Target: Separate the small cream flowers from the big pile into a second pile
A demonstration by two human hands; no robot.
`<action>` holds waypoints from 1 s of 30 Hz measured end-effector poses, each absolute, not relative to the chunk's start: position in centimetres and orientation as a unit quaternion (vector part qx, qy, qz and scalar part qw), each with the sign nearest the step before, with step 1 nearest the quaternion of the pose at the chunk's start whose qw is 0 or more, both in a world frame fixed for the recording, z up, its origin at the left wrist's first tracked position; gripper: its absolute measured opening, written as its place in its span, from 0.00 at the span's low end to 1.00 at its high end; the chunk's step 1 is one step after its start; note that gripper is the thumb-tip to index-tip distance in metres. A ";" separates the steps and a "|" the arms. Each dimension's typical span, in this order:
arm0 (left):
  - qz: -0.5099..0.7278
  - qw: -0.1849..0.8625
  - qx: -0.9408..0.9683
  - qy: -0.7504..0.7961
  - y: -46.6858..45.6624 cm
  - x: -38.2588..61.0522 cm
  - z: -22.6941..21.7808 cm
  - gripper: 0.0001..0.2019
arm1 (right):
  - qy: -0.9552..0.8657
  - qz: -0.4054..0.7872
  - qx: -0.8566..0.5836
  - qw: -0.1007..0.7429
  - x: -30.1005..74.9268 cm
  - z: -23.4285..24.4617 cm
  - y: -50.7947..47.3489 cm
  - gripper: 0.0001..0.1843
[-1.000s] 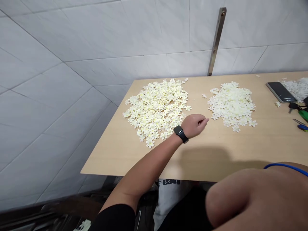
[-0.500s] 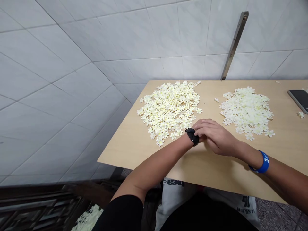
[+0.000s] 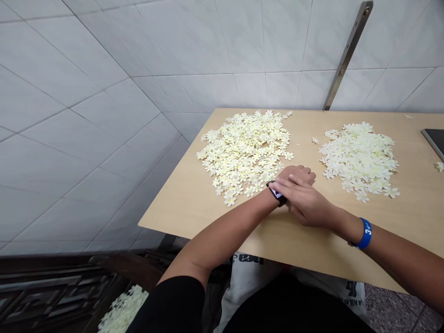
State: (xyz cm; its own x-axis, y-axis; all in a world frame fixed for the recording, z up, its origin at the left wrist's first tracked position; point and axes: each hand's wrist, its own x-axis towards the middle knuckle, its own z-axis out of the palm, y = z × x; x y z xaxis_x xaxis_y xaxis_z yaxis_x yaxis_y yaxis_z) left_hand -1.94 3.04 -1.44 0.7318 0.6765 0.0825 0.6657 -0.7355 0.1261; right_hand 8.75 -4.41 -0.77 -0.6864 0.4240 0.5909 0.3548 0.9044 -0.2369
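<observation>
right hand (image 3: 305, 202) lying over the left hand (image 3: 296, 174), beside a heap of small cream flowers (image 3: 244, 155)
right fingers (image 3: 282, 186) rest flat and open across the black smartwatch (image 3: 276, 194) on the left wrist; the left hand's grip is partly covered, so i cannot tell it. a blue wristband (image 3: 365, 233) sits behind the right hand. past the fingertips lies a second flower heap (image 3: 359, 162), both heaps on a pale wooden table (image 3: 347, 245), and a phone (image 3: 433, 141) lies farther right.
</observation>
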 end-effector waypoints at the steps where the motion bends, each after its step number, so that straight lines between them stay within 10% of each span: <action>1: 0.061 0.042 0.932 0.355 3.0 -2.2 -1.0 0.11 | -0.920 0.059 -0.197 0.332 8.7 -1.0 -4.5 0.41; 9: 0.253 -0.032 0.809 0.530 4.8 -5.6 0.2 0.13 | -0.841 0.072 -0.197 0.498 9.6 -1.8 -3.8 0.24; 15: 0.171 0.023 0.765 0.620 6.8 -7.3 -0.3 0.11 | -0.742 0.146 -0.389 0.526 9.8 -2.3 -2.8 0.20; 30: 0.330 0.166 0.850 0.375 5.3 -5.6 -1.1 0.12 | -0.514 0.409 -0.455 0.601 10.2 -3.1 -1.1 0.13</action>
State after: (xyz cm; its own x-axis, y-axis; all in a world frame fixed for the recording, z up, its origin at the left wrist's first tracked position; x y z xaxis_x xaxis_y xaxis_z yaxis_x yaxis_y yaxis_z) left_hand -5.63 5.31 -1.08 0.5011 0.7471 0.4366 0.5274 -0.6637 0.5304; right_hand 10.20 -1.07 -3.10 0.1362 0.9600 0.2448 -0.0234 0.2501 -0.9679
